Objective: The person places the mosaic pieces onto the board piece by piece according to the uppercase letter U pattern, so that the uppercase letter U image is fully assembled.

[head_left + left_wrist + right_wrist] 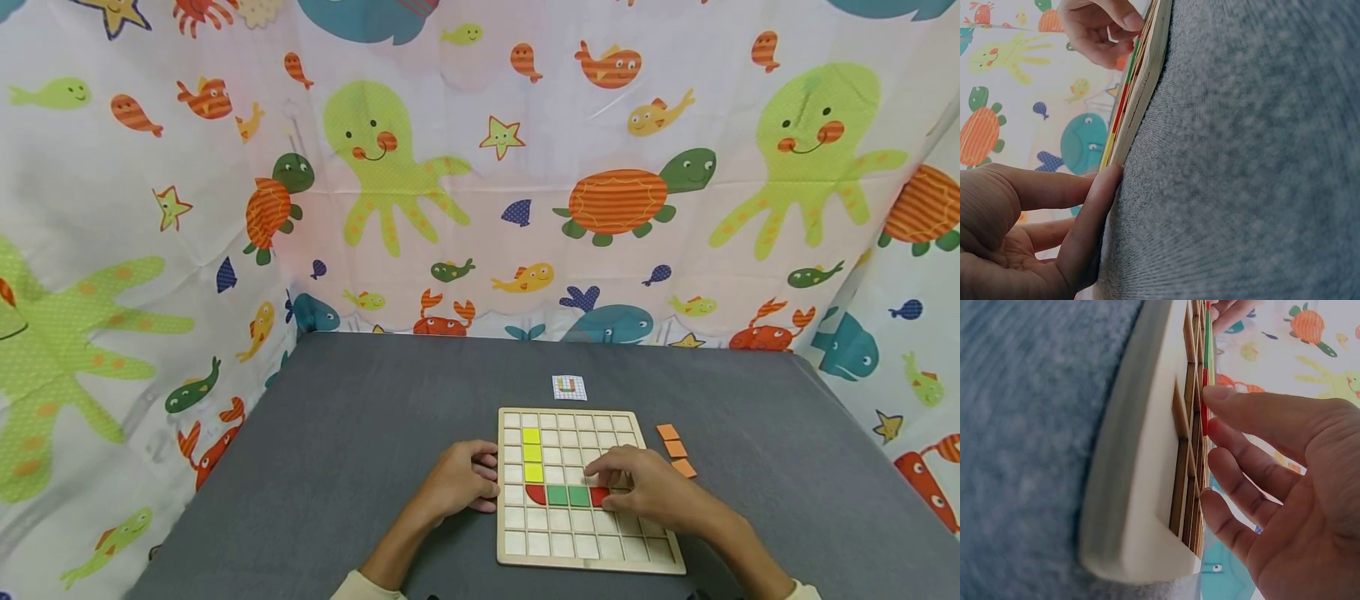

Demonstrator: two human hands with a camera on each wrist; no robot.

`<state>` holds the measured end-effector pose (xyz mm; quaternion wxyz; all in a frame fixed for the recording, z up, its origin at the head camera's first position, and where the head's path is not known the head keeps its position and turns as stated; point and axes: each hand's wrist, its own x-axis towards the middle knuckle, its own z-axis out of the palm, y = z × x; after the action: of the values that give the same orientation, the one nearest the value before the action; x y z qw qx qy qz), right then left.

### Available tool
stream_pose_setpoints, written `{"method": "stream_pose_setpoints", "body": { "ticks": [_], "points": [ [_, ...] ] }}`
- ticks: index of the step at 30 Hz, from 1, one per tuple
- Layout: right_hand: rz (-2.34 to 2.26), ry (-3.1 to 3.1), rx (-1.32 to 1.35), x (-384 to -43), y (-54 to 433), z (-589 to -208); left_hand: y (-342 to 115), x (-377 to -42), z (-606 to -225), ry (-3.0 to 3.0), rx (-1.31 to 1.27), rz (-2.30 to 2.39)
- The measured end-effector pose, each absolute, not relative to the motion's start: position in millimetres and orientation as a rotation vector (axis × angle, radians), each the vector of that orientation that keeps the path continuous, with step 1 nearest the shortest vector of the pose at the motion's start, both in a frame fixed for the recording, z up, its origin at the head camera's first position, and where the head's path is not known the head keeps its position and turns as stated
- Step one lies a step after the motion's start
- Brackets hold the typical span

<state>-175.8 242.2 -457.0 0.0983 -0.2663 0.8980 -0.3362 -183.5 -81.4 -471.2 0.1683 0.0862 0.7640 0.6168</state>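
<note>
A wooden grid board lies on the grey table. Three yellow square tiles run down one column to a red rounded tile. To its right come two green tiles and another red tile, partly covered by my right hand. That hand's thumb touches this red tile, and the other fingers are loosely bent over the board. My left hand rests against the board's left edge, its fingertips touching the side in the left wrist view.
Three orange square tiles lie in a line right of the board. Behind it is a small pattern card with a coloured U shape on a grid. A curtain printed with sea animals surrounds the table's back and sides.
</note>
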Motion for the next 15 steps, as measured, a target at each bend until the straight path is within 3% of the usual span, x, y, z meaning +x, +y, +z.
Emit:
{"method": "stream_pose_setpoints", "body": {
  "ticks": [15],
  "points": [
    [-1.032, 2.65, -0.77, -177.4, 246.9, -457.7, -82.0, -183.4, -471.0, 2.174, 0.247, 1.751]
  ]
}}
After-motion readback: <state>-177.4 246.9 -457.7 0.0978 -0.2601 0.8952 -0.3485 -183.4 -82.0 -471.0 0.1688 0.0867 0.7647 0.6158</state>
